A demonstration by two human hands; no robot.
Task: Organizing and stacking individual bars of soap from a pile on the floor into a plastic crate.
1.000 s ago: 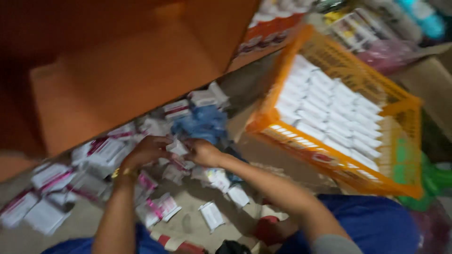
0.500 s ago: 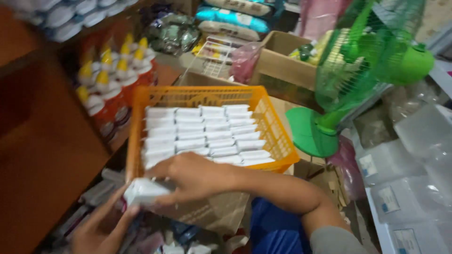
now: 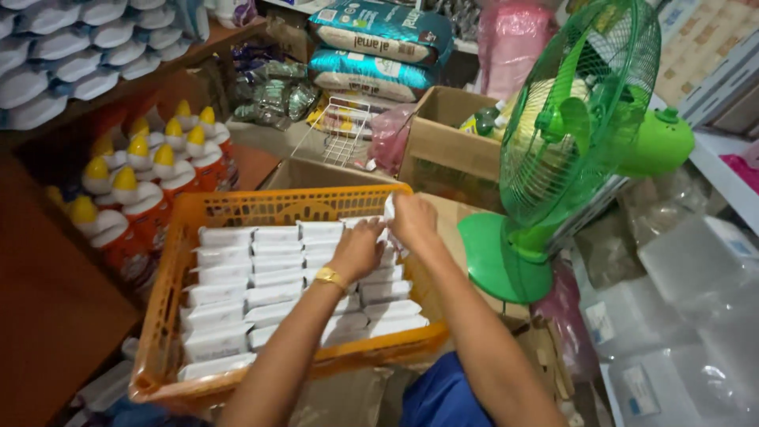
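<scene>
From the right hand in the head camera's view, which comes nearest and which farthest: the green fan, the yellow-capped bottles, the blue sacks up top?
From the right hand:
1. Green fan, just right.
2. Blue sacks, above, behind.
3. Yellow-capped bottles, far left, beyond the orange basket.

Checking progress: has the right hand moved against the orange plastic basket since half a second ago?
Yes. The right hand went from the orange plastic basket's near edge to its far rim.
</scene>
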